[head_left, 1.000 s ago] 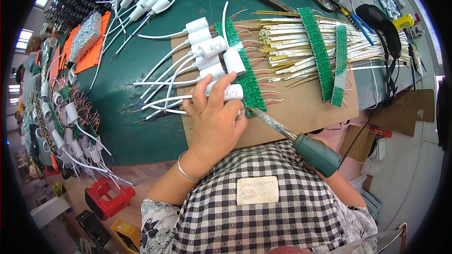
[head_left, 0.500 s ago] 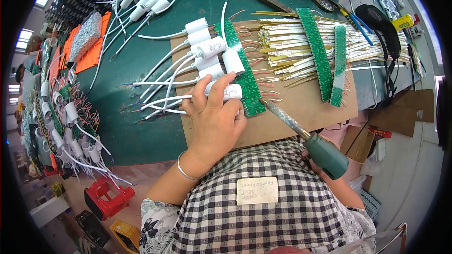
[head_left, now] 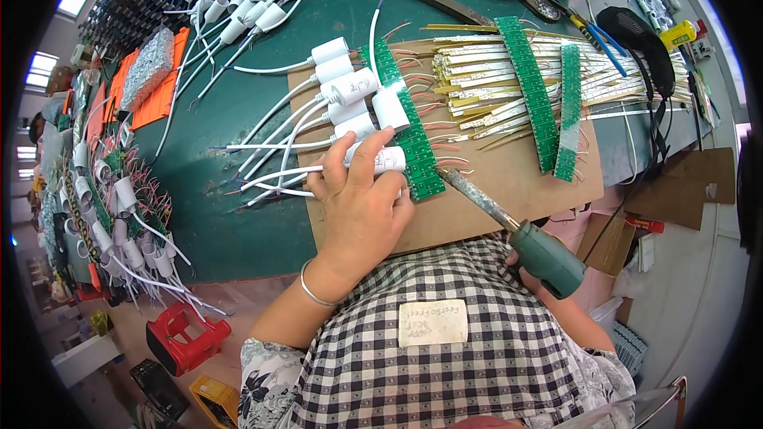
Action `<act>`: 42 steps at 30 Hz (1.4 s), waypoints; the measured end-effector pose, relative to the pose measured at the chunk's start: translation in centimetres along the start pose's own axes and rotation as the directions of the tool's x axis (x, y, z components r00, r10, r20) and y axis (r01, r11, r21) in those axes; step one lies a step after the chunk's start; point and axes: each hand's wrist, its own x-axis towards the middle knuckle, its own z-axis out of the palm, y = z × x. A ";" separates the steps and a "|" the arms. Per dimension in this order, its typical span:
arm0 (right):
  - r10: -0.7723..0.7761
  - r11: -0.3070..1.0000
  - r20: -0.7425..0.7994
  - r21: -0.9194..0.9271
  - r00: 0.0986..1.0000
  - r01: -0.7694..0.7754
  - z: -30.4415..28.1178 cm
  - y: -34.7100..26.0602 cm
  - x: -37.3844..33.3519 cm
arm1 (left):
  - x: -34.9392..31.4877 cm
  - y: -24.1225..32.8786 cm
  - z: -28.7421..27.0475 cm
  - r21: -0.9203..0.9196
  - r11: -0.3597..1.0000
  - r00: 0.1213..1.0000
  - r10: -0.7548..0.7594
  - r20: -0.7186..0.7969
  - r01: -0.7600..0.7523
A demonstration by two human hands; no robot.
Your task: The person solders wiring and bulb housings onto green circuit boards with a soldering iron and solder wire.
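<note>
While the left hand (head_left: 358,206) bends over the nearest white socket (head_left: 389,160): its fingers look closed round the barrel, thumb on the near side, presumably so the round body cannot roll; the fingertips are partly hidden.
Right hand (head_left: 527,278): mostly behind the green handle of the soldering iron (head_left: 548,260) and clamped on it as far as shows, the grip set well back, likely to avoid hot metal.
Iron tip (head_left: 443,173): angled leftward to the right edge of the green circuit board (head_left: 415,133), close to its near end, beside red and white wires (head_left: 439,125); contact is too small to tell.
Circuit board: flat on a brown sheet (head_left: 493,199) by the near edge of the worktop (head_left: 199,222), the sheet perhaps shielding the surface.
Other sockets (head_left: 350,87): along and partly over the board's left edge, cables (head_left: 262,145) trailing left, which seems to leave the wire side open.
Two more boards (head_left: 528,95): across thin pale strips (head_left: 477,77), toward the worktop's right side, maybe for easy reach.
Socket heap (head_left: 262,0): at the worktop's far edge, clear of both hands.
</note>
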 end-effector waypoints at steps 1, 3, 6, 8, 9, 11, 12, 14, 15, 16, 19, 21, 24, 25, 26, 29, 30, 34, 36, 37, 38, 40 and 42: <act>-0.001 1.000 0.001 0.004 1.000 0.001 0.1 0.5 0.0 | 0.0 0.1 0.0 0.003 1.000 1.000 -0.002 0.002 0.002; -0.037 0.999 -0.032 0.014 0.999 0.038 0.2 1.4 -0.1 | 0.0 0.2 0.0 0.008 1.000 1.000 -0.003 0.007 0.003; -0.051 0.999 -0.003 0.015 0.999 0.051 0.0 0.2 0.2 | -0.1 0.0 0.0 0.008 1.000 1.000 -0.004 0.008 0.004; -0.102 0.994 0.022 -0.037 0.995 0.102 -0.4 0.1 0.2 | -0.2 -0.1 0.0 0.009 1.000 1.000 0.002 0.002 -0.003; -0.147 0.985 0.050 -0.085 0.988 0.151 -0.5 0.1 0.2 | -0.3 0.0 0.1 -0.001 1.000 1.000 0.007 0.001 -0.007; -0.169 0.981 0.031 -0.090 0.985 0.171 -0.4 0.2 0.3 | -0.4 0.1 0.1 -0.012 1.000 1.000 0.012 0.004 -0.012; -0.183 0.978 0.015 -0.097 0.983 0.184 -0.4 0.3 0.4 | -0.3 0.0 0.1 -0.009 1.000 1.000 0.015 0.001 -0.015; -0.223 0.970 0.021 -0.090 0.975 0.224 -0.4 -0.2 0.8 | -0.5 0.0 0.1 -0.009 1.000 1.000 0.000 0.010 0.000; -0.258 0.962 0.022 -0.084 0.966 0.259 -0.4 -0.4 0.9 | -0.6 -0.1 0.1 -0.008 1.000 1.000 0.000 0.011 0.000; -0.258 0.962 0.023 -0.083 0.966 0.259 -0.3 -0.5 0.9 | -0.7 -0.2 0.2 -0.030 1.000 1.000 0.008 -0.004 -0.008; -0.138 0.990 -0.019 0.007 0.990 0.138 -0.3 -0.4 1.0 | -1.0 -0.4 -0.3 -0.089 0.996 1.000 0.030 -0.004 -0.030; -0.288 0.957 0.007 -0.021 0.957 0.289 -0.6 0.2 1.4 | -1.1 -0.6 -1.7 -0.126 0.991 0.999 0.049 0.011 -0.047; -0.052 0.968 0.016 0.248 0.999 0.046 -0.8 -2.3 0.7 | -1.4 -2.1 -5.0 -0.279 0.960 0.995 0.028 0.094 -0.001; -0.054 0.965 0.024 0.259 0.998 0.046 -0.7 -2.0 0.8 | -1.4 -2.9 -5.7 -0.254 0.966 0.996 -0.017 0.092 0.040; -0.097 0.960 -0.007 0.264 0.995 0.095 -0.7 -1.7 0.9 | -1.3 -3.6 -6.1 -0.230 0.970 0.994 -0.060 0.087 0.078; -0.162 0.949 -0.047 0.267 0.986 0.168 -0.4 -1.4 0.9 | 1.3 -7.5 -5.9 0.023 0.999 0.999 -0.028 -0.029 0.028; -0.184 0.941 -0.061 0.279 0.981 0.193 -0.5 -1.3 0.8 | 2.0 -8.8 -5.5 0.057 0.998 1.000 -0.015 0.001 0.015; -0.171 0.891 -0.101 0.409 0.980 0.197 -0.2 -1.2 0.1 | 4.3 -12.3 -3.5 0.006 0.997 0.979 0.072 0.191 -0.074; -0.091 0.870 -0.171 0.465 0.981 0.162 -0.3 -1.1 -0.3 | 5.4 -12.2 -4.0 -0.019 0.999 0.965 0.047 0.258 -0.044; -0.073 0.866 -0.185 0.476 0.980 0.154 -0.4 -0.6 -0.5 | 5.7 -11.9 -4.1 -0.049 0.999 0.943 0.028 0.331 -0.013; -0.081 0.865 -0.183 0.476 0.980 0.160 -0.2 -0.4 -0.5 | 5.7 -11.9 -4.1 -0.046 0.999 0.946 0.026 0.324 -0.012; -0.086 0.848 -0.280 0.483 0.956 0.218 -0.1 -0.1 -0.4 | 5.3 -11.8 -3.9 0.034 0.999 0.953 0.027 0.303 -0.039; -0.115 0.843 -0.269 0.484 0.956 0.237 -0.1 -1.2 -0.1 | 4.8 -11.8 -3.7 0.037 0.999 0.972 0.022 0.232 -0.031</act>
